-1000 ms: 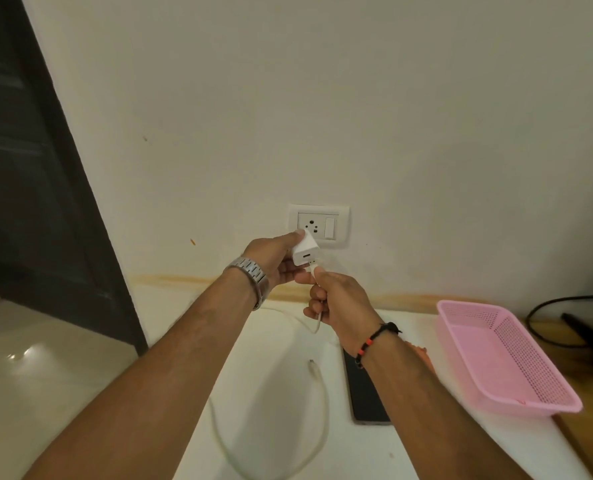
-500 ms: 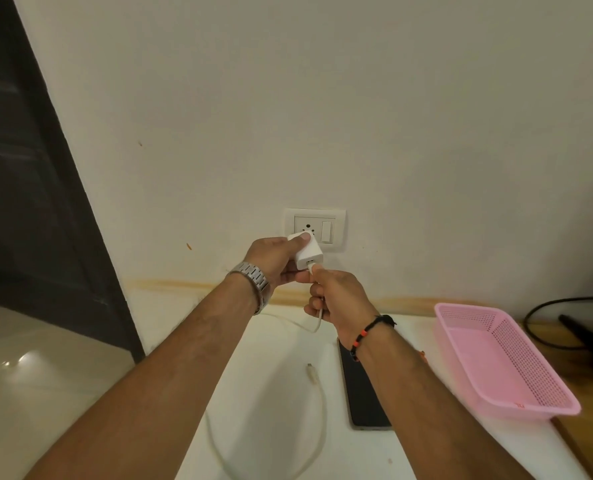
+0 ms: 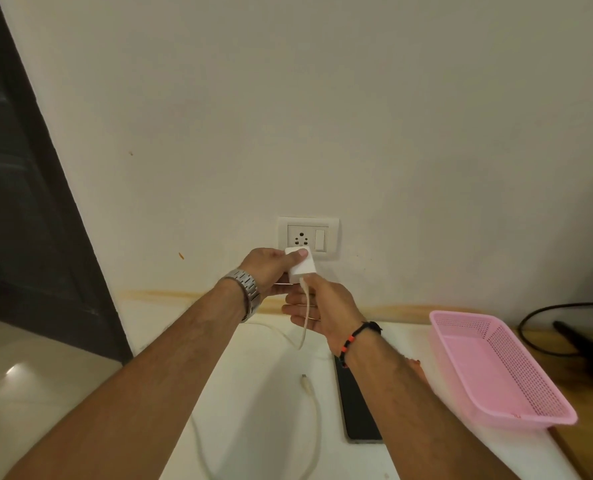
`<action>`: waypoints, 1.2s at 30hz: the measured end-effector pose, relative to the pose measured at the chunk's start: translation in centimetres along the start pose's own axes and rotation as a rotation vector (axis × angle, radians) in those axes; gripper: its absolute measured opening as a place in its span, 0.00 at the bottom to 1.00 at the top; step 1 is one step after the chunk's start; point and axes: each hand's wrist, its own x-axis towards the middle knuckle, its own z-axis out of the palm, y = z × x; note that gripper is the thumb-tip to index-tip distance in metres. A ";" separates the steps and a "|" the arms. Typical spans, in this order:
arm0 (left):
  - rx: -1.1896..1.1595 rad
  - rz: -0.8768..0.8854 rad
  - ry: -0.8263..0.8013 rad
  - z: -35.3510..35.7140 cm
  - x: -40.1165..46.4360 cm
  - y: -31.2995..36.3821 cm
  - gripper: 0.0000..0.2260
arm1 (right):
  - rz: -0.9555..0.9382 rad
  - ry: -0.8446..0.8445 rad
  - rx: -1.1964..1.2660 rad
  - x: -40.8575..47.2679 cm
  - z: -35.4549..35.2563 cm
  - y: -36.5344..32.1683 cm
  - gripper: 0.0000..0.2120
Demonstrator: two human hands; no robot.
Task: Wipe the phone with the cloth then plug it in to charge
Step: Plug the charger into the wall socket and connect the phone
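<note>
My left hand [image 3: 269, 268] grips a white charger adapter [image 3: 303, 266] just below the wall socket [image 3: 308, 238]. A white cable [image 3: 305, 310] is plugged into the adapter's underside and hangs down past my right hand [image 3: 322, 306], whose fingers have loosened and spread around the cable. The cable loops over the white counter [image 3: 260, 393], and its free plug end [image 3: 304, 380] lies there. The dark phone [image 3: 357, 414] lies flat on the counter, partly hidden under my right forearm. A scrap of orange-red cloth [image 3: 417, 367] peeks out beside that forearm.
A pink plastic basket [image 3: 496, 368] stands on the counter to the right. Beyond it, a black cable and a dark object [image 3: 586, 341] lie on a wooden surface. A dark door [image 3: 21, 202] fills the left side.
My right hand has let go of the cable's plug, now seated in the adapter, and its fingers have opened. My left hand has held the adapter near the socket.
</note>
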 end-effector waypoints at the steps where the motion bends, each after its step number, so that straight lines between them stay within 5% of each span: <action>1: 0.011 -0.005 0.006 0.0 0.0 -0.1 0.19 | 0.013 0.030 0.016 0.2 -0.2 0.0 0.14; 6: 0.027 -0.001 -0.008 -0.2 0.2 -0.2 0.20 | -0.057 0.017 0.206 1.2 -1.1 -0.7 0.13; 19: -0.293 -0.061 -0.005 -0.6 -0.6 -0.4 0.13 | -0.096 0.111 0.211 3.2 -0.5 -1.2 0.09; 36: -0.284 -0.062 0.053 -0.3 0.4 0.0 0.12 | -0.071 0.166 0.212 4.1 0.0 -2.3 0.09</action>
